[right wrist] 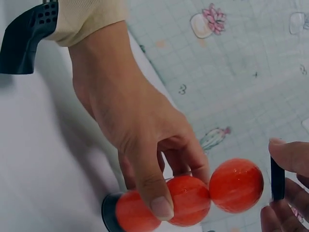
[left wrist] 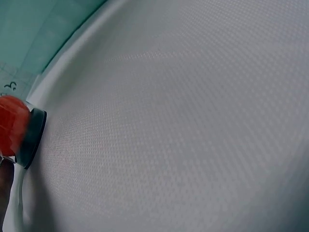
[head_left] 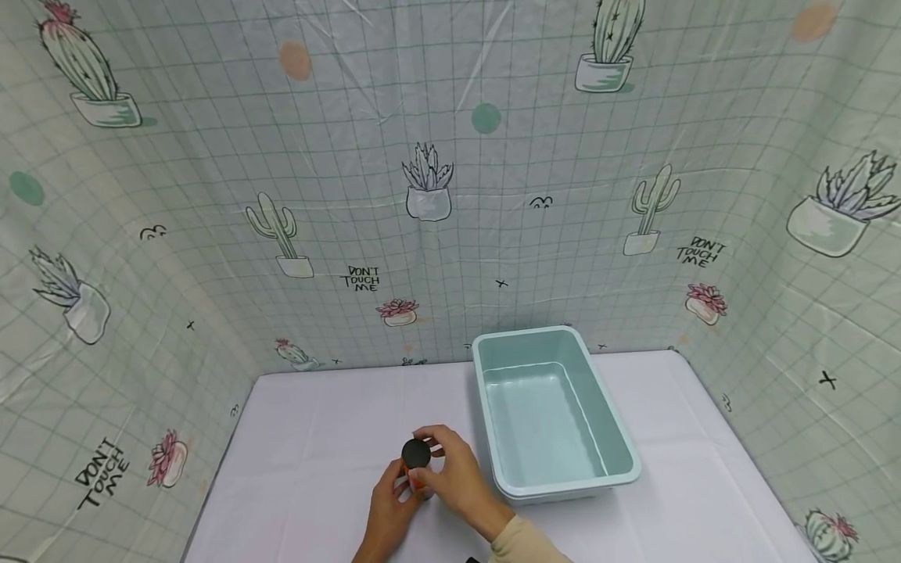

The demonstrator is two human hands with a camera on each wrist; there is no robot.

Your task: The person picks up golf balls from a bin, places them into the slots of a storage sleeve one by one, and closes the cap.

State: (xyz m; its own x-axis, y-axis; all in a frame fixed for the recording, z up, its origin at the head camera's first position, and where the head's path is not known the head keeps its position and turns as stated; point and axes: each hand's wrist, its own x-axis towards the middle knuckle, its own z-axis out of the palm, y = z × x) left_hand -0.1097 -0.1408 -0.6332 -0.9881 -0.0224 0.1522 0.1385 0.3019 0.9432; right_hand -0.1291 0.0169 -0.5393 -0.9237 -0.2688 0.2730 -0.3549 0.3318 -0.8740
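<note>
both grips pinch one toy [right wrist: 193, 200] of three red balls with black end caps, held just above the surface [head_left: 317, 438] beside one tub [head_left: 626, 457]: left hand [right wrist: 140, 130] round the balls, right hand [right wrist: 289, 193] on a cap. from the head view the hands hide most of it; only one cap shows.
</note>
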